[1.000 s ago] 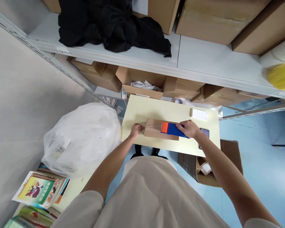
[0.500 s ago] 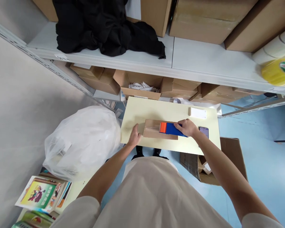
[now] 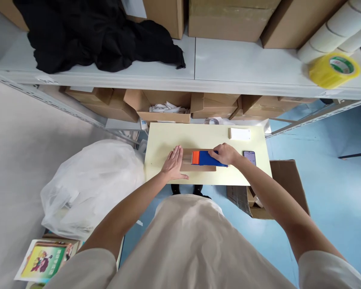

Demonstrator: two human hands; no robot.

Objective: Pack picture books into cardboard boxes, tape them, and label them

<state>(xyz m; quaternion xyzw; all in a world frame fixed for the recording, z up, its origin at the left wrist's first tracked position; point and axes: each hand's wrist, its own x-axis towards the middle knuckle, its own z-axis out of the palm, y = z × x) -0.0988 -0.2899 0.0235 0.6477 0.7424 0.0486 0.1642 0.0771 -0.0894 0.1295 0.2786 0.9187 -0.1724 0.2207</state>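
A small brown cardboard box (image 3: pixel 201 168) lies lengthwise on a pale yellow table (image 3: pixel 159 136). My right hand (image 3: pixel 225 153) is closed round a blue and orange tape dispenser (image 3: pixel 209 158), which rests against the top of the box, its orange end pointing left. At the box's left end, my left hand (image 3: pixel 173 163) lies flat with fingers stretched out and thumb apart, covering that end. Whether tape has stuck to the box beneath the palm is hidden.
Right of the box are a phone (image 3: pixel 249 157) and a white card stack (image 3: pixel 240 133). An open carton (image 3: pixel 289 184) stands beside the table on the right, a large white plastic bag (image 3: pixel 93 184) on the left. A shelf (image 3: pixel 243 66) with yellow tape (image 3: pixel 333 71) spans the back.
My left hand has moved from beside the box onto its left end and flattened. My right hand still holds the tape dispenser on the box. The whole view has shifted.
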